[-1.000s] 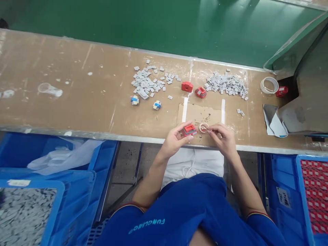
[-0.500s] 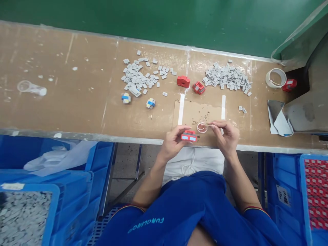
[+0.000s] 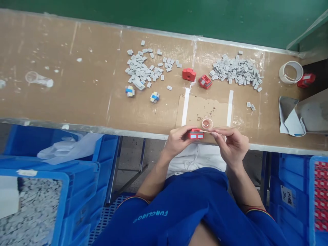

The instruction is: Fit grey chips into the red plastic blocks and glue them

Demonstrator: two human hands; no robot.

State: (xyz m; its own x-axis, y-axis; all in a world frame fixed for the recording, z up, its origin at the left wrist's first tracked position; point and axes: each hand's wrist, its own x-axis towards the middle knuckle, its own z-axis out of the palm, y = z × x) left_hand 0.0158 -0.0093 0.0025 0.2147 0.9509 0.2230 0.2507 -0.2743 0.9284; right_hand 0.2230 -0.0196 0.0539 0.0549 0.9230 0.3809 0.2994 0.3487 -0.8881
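Observation:
My left hand (image 3: 177, 140) grips a small red plastic part (image 3: 196, 134) with two pale windows at the table's front edge. Between the thumb and fingers of my right hand (image 3: 233, 143) is a thin wooden stick (image 3: 206, 132), its tip at the upper right of the red part; whether it touches cannot be made out. Just beyond lies a small round dish (image 3: 207, 123) with reddish-brown contents, on a cardboard sheet (image 3: 194, 107) taped down with white strips. Two more red parts, one blocky (image 3: 189, 74) and one hollow (image 3: 205, 82), lie behind the sheet.
Heaps of small grey tiles lie at left (image 3: 143, 68) and right (image 3: 235, 70). Two blue-yellow-grey pieces (image 3: 154, 97) sit left of the sheet. A tape roll (image 3: 290, 72) stands at the right. Blue crates (image 3: 65, 201) flank me; a green wall (image 3: 164, 17) rises behind.
My right hand has brought the stick from the dish to the red part in my left hand. The whole view has shifted slightly.

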